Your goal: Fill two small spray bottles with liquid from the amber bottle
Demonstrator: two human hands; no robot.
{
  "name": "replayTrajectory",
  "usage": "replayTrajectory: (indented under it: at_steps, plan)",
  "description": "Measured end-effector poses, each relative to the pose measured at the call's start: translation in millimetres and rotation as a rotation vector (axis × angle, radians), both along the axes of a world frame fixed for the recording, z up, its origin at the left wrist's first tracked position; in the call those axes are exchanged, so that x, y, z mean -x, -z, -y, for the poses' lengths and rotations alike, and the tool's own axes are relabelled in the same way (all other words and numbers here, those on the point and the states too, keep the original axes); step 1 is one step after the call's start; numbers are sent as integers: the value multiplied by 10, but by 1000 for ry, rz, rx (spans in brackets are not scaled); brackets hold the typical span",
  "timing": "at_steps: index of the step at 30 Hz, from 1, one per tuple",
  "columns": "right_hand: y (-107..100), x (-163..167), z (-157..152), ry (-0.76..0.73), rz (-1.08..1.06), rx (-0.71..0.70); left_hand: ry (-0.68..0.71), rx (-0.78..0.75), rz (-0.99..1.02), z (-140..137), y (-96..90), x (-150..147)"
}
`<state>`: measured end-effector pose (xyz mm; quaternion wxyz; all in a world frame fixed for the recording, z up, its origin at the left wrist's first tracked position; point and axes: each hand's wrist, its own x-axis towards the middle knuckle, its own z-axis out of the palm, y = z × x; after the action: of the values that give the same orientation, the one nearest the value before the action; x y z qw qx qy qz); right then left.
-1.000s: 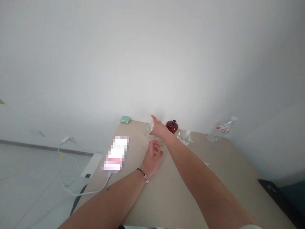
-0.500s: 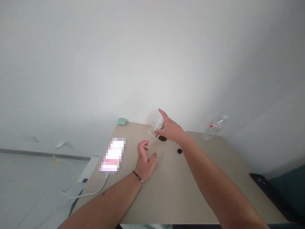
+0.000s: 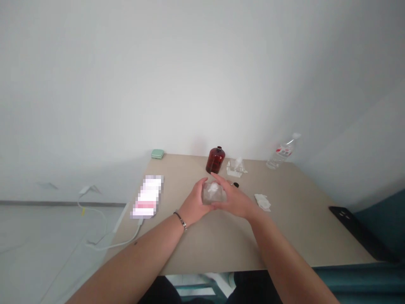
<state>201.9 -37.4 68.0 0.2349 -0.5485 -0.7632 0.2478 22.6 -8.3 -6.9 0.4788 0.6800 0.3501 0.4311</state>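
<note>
Between my two hands is a small clear box with something white and crumpled, like tissue, in or on it [image 3: 212, 193]. My left hand [image 3: 194, 202] has its fingers closed on the left side of the box. The right side is gripped by my right hand [image 3: 234, 198], its thumb in front and fingers behind. Just behind the hands stands an uncapped dark red-brown bottle [image 3: 215, 161]. A small black cap [image 3: 236, 185] lies by my right hand, partly hidden by it.
Right of the bottle sits a clear tissue pack [image 3: 236, 168]. A folded white tissue [image 3: 262, 202] lies nearer. A water bottle [image 3: 281, 153] stands by the wall. To the left are a charging phone [image 3: 147, 196] and a green case [image 3: 157, 154]. A black object [image 3: 357, 230] lies at the right edge.
Both hands have come together around the clear box. My right hand has drawn back toward me from the rear of the table. The brown bottle, clear pack and folded tissue now show.
</note>
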Motion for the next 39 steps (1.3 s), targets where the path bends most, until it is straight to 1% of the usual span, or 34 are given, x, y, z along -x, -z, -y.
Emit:
replayTrajectory:
  at_steps: [2,5,7,10,13,18,20,23,25,28,31,34,36,37,39]
  plan:
    - [151,-6,-32,3,-198,-8,-25,-23,-28,-9,19,-7]
    - [337,74,-74,89,-419,-51,-46,-66,-53,-24,49,-24]
    - [423,150,-84,155,-474,-54,-38,-91,-64,-32,59,-39]
    - [508,228,-82,239,-499,-32,-10,-110,-99,-40,51,-57]
    - [569,242,-87,278,-552,-23,16,-120,-151,-43,24,-59]
    - [599,183,-114,261,-633,-41,41,-97,-209,-37,-25,-44]
    - [568,135,-120,203,-620,-40,50,-81,-216,-33,-31,-40]
    - [512,63,-125,71,-581,-42,59,-64,-227,-27,-20,-40]
    - [502,34,-127,25,-577,-44,65,-76,-215,-26,-12,-37]
    - [545,26,-130,40,-640,-17,89,-145,-173,-35,-11,-12]
    - [615,36,-135,72,-758,39,163,-233,-142,-52,-15,31]
    - [659,45,-144,43,-818,41,229,-219,-28,-53,-6,43]
    - [670,54,-150,23,-825,18,210,-173,60,-35,1,15]
    - [671,60,-152,21,-825,9,176,-161,86,-21,1,-9]
    - [670,74,-154,28,-823,-1,86,-114,77,7,-6,-61]
